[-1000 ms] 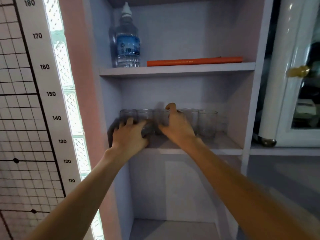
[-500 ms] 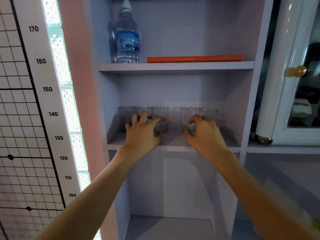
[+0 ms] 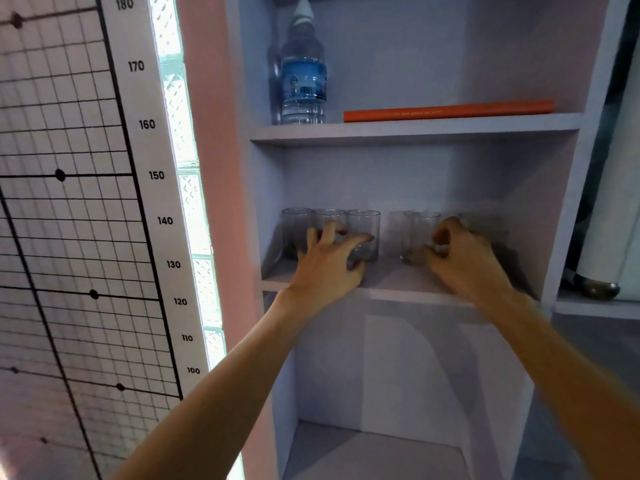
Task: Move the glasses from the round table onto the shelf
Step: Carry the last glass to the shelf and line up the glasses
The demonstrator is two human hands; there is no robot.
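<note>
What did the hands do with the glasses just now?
The right hand slid rightward, from the middle of the row to the blurred glasses on the right. The left hand shifted slightly right and rests with spread fingers against the three glasses on the left; whether it grips one is unclear. The water bottle and the orange book stayed on the upper shelf.

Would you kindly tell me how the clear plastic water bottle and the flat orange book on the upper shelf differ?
The clear plastic water bottle stands upright at the left; the flat orange book lies on its side to the right. The bottle is see-through with a blue label; the book is opaque orange. The bottle is tall, the book low and long. Both rest on the upper shelf.
</note>
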